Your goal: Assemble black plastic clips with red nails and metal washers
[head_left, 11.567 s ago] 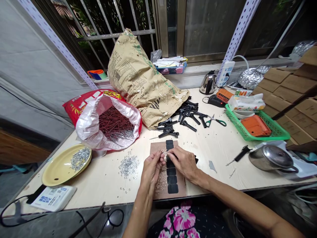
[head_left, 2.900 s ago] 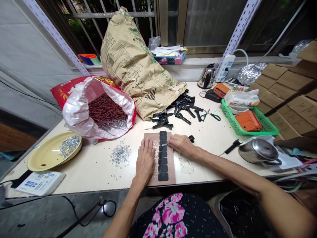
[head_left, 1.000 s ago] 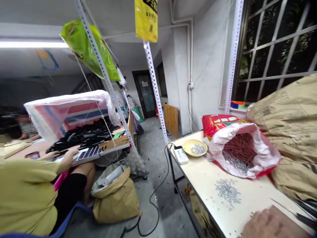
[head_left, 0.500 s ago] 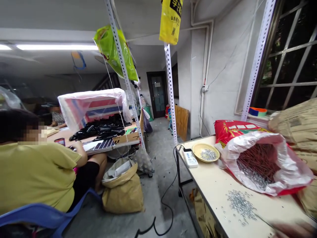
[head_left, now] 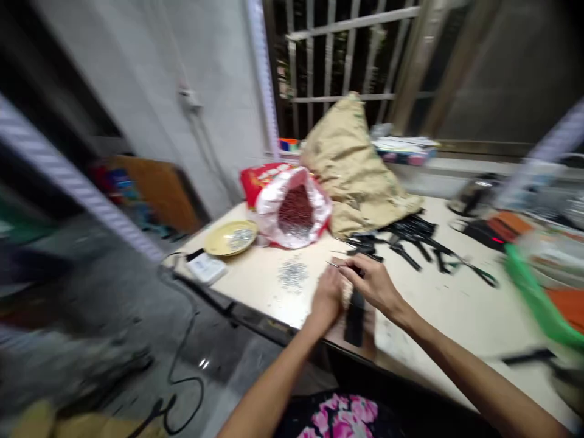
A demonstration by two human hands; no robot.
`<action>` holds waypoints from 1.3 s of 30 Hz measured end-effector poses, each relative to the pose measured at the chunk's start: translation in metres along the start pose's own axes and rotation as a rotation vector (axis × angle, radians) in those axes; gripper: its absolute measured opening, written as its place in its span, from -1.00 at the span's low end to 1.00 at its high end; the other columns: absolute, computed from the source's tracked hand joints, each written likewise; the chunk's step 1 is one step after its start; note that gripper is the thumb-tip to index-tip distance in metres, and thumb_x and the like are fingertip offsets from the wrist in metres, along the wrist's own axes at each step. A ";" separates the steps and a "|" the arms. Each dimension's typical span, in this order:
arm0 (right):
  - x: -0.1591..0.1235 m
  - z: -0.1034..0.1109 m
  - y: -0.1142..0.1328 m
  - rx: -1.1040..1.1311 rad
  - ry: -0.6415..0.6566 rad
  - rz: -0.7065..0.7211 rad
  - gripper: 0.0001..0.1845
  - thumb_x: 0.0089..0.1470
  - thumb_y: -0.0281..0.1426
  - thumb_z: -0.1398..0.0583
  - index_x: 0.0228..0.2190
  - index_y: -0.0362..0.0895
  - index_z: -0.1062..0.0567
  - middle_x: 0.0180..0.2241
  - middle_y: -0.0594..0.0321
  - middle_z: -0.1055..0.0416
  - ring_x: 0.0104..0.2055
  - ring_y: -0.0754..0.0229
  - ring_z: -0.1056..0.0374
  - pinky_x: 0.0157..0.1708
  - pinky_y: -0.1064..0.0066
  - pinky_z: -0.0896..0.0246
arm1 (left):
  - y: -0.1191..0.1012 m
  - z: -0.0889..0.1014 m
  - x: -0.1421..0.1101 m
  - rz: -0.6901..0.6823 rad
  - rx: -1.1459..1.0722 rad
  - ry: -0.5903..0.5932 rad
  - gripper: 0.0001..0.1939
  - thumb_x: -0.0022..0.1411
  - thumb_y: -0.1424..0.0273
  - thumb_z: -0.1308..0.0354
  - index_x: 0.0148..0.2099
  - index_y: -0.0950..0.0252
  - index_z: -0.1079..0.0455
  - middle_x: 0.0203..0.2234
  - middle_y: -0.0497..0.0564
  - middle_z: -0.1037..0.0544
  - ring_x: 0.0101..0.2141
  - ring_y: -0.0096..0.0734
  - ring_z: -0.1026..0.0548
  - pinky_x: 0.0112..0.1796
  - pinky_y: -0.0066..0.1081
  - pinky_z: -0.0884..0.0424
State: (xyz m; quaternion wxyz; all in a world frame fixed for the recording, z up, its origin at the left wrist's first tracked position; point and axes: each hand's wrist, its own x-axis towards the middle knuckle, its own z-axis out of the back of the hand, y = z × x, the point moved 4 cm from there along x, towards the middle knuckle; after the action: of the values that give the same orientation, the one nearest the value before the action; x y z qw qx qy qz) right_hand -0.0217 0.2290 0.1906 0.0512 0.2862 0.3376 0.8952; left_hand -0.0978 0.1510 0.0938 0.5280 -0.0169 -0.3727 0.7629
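Two hands are kept together above the black strip (head_left: 354,316): a thin pin (head_left: 332,264) is pinched by the right hand (head_left: 371,285), the left hand's (head_left: 326,298) grip is blurred beyond telling.

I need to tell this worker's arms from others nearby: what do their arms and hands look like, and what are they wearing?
Both arms are bare to past the elbows, with no sleeves in view. The left hand and right hand show no gloves; rings or a watch cannot be made out in the blur. Below them shows dark clothing with pink flowers.
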 end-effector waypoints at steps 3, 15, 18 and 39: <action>-0.019 0.025 -0.077 -0.264 0.013 -0.139 -0.85 0.16 -0.38 -0.13 -0.33 -0.11 -0.51 -0.32 0.21 -0.37 -0.25 0.20 -0.32 -0.24 0.41 -0.19 | 0.013 -0.030 0.015 0.038 0.176 0.024 -0.57 0.33 0.43 0.21 0.17 0.45 -0.20 0.19 0.34 -0.19 0.24 -0.07 -0.05 0.14 0.06 -0.09; -0.061 0.015 -0.093 -0.455 0.242 0.059 -0.75 0.27 -0.38 0.01 -0.31 -0.14 -0.44 -0.30 0.18 -0.33 -0.23 0.22 -0.21 -0.34 0.46 -0.13 | 0.013 -0.041 0.019 0.000 0.419 0.124 -0.51 0.36 0.36 0.31 0.21 0.50 -0.12 0.23 0.31 -0.12 0.26 -0.12 0.04 0.14 -0.03 -0.11; -0.053 0.021 -0.108 -0.416 0.193 -0.077 -0.83 0.24 -0.42 -0.04 -0.27 -0.15 -0.43 -0.25 0.20 -0.32 -0.21 0.24 -0.23 -0.26 0.46 -0.14 | 0.011 -0.040 0.020 -0.004 0.421 0.138 -0.51 0.36 0.36 0.32 0.21 0.48 -0.12 0.23 0.28 -0.12 0.26 -0.11 0.06 0.14 -0.04 -0.12; -0.054 0.021 -0.110 -0.453 0.175 -0.266 -0.88 0.21 -0.44 -0.04 -0.32 -0.15 -0.37 -0.23 0.19 -0.34 -0.18 0.23 -0.27 -0.21 0.44 -0.18 | 0.017 -0.042 0.025 -0.044 0.412 0.106 -0.49 0.35 0.34 0.32 0.18 0.53 -0.18 0.21 0.33 -0.16 0.24 -0.01 -0.01 0.13 -0.02 -0.15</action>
State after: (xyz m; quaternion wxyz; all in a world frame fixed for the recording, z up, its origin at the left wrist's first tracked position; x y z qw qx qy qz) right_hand 0.0240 0.3105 0.1076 0.2017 0.1424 0.1665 0.9546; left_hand -0.1050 0.1919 0.0623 0.5558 0.0595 -0.1806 0.8092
